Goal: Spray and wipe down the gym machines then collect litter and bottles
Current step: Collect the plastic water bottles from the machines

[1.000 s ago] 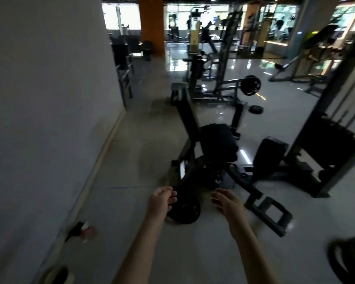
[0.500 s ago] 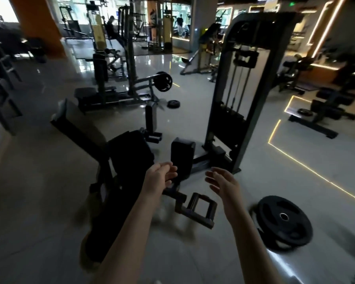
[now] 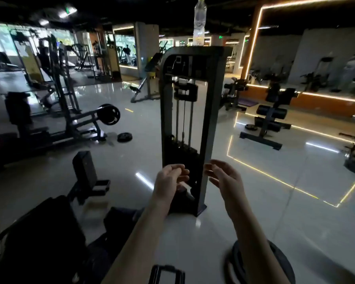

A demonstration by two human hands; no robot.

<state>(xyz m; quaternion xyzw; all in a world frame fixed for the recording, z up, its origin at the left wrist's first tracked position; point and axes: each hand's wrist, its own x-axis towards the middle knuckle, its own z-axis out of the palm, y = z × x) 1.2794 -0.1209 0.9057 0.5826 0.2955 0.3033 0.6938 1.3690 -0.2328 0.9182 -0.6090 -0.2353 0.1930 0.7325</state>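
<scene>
My left hand point(image 3: 170, 179) and right hand point(image 3: 223, 177) are empty, fingers loosely curled, raised in front of the weight-stack machine point(image 3: 190, 124). A clear plastic bottle point(image 3: 199, 21) stands upright on the machine's top frame, above my hands, probably left behind, so I judge it due for collection.

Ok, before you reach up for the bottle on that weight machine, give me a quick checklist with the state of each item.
1. Left hand free: ok, holds nothing.
2. Right hand free: ok, open and holds nothing.
3. Bottle located: ok, upright on top of the weight machine.
4. Bottle cap closed: cannot tell, cut off at the frame edge.
5. Footing: not ok, a weight plate lies on the floor by the right arm.
6. Spray and cloth at hand: cannot tell, neither is in view.
</scene>
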